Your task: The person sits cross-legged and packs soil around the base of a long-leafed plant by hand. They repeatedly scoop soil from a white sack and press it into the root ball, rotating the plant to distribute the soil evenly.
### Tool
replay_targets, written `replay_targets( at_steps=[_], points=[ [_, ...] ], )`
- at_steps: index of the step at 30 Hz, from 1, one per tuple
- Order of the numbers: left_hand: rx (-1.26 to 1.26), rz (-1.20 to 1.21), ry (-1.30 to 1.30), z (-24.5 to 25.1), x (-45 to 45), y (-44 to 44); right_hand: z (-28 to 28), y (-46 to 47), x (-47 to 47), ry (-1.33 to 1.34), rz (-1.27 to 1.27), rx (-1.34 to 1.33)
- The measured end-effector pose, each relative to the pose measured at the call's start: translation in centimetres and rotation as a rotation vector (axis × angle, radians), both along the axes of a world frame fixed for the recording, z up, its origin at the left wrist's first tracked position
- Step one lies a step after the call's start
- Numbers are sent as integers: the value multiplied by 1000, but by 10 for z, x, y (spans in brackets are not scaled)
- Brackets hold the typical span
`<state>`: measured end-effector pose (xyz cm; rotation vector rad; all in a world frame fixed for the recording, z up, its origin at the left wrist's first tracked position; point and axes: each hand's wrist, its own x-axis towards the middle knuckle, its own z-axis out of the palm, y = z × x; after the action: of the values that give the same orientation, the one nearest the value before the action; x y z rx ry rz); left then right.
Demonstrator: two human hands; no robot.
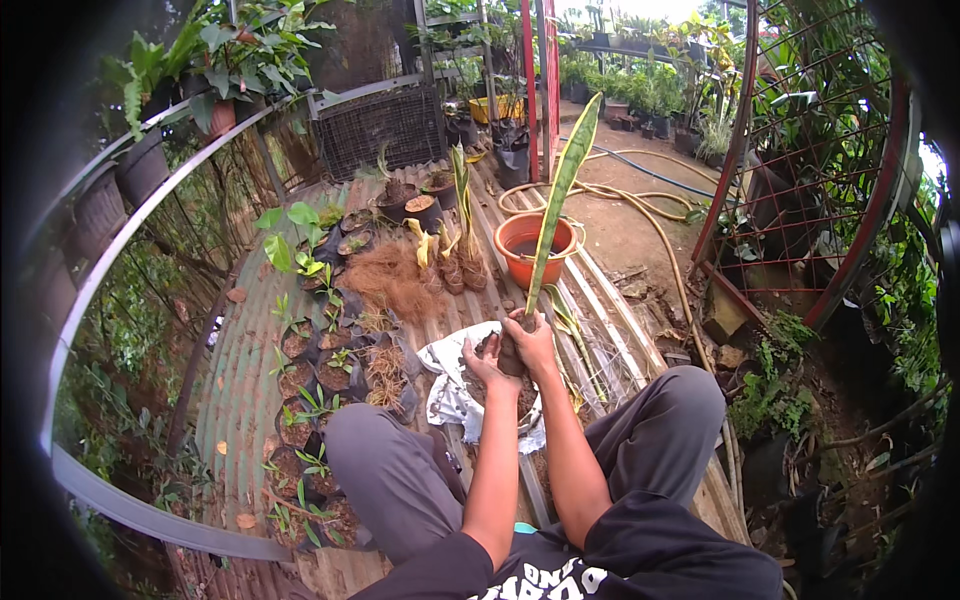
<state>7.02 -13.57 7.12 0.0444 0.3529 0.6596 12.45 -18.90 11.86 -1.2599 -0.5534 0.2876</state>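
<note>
My right hand (pixel 534 346) grips the soil-covered base of an upright snake plant leaf (pixel 564 187) with yellow edges. Beside it, my left hand (pixel 491 366) has its fingers apart, with soil on them, against or very near the left side of the dark soil clump (pixel 511 358); contact is hard to tell. Both hands are over a white plastic sack (pixel 447 397) with loose dark soil in it. Just beyond stands an orange plastic pot (pixel 517 264) with dark contents. Several wrapped snake plant root balls (pixel 452 277) stand farther left, next to brown coconut fibre (pixel 390 279).
Seedlings in black grow bags (pixel 335 373) line the left of the corrugated metal sheet (pixel 247 405). Cut leaves (pixel 576 330) lie right of the sack. A yellowish hose (pixel 667 247) runs along the right, near a red metal gate (pixel 814 187). Hanging pots (pixel 142 166) are at upper left.
</note>
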Motion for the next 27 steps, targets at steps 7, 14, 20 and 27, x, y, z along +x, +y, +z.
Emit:
replay_targets(
  at_steps=[7,14,20,27],
  points=[
    [184,-251,-68,13,-12,15,35,-18,5,-193,248,-54],
    [268,-137,141,18,-19,6,26,5,-7,159,581,343],
    [139,0,56,11,-15,16,8,25,2,168,519,99],
    [-26,247,-14,25,-26,12,-12,46,-6,200,213,-21]
  ],
)
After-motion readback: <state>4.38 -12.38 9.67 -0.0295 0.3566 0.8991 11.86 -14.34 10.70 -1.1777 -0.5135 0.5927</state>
